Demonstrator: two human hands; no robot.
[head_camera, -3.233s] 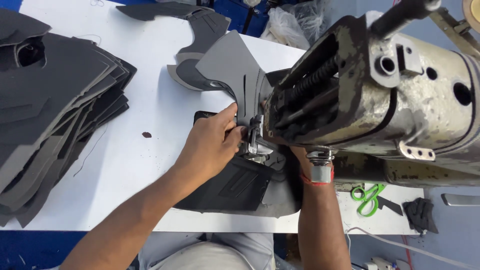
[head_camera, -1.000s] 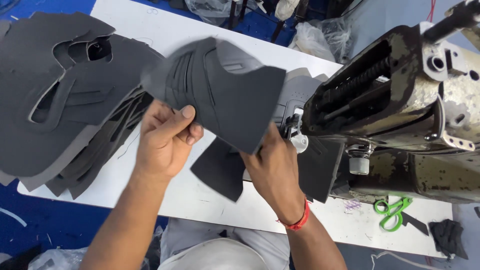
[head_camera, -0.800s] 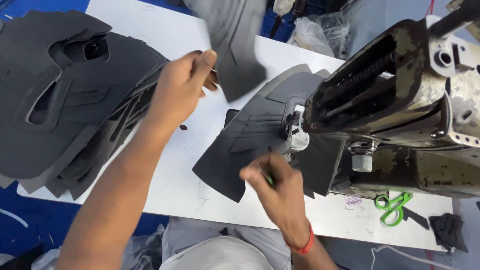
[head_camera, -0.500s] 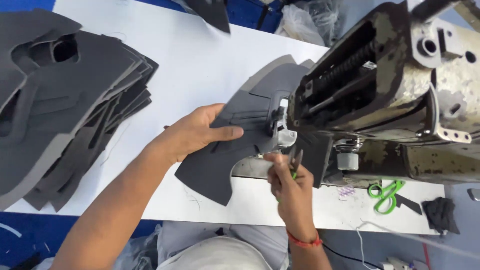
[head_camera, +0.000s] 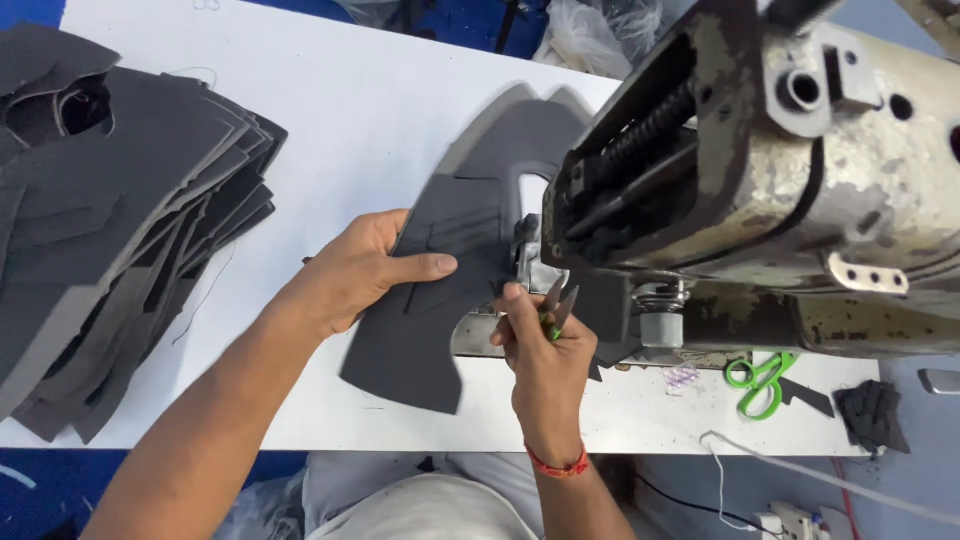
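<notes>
Left hand (head_camera: 365, 268) lay flat on dark grey cut piece (head_camera: 440, 290), grip open, thumb across its edge. Piece lay on white counter (head_camera: 380, 120), far end under sewing machine (head_camera: 760, 190). Right hand (head_camera: 540, 350) closed around thread snips (head_camera: 556, 305) beside needle. Stack of grey pieces (head_camera: 110, 220) well apart at left; bare counter between.

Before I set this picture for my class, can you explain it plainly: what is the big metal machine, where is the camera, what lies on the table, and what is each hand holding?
The camera sits on the worker's head, looking down. The large worn metal body is an industrial sewing machine on a white table. The left hand presses flat a dark grey cut piece that runs under the machine. The right hand holds small thread snips in its fingers. A stack of similar grey pieces lies at the left. Green-handled scissors lie at the right.
</notes>
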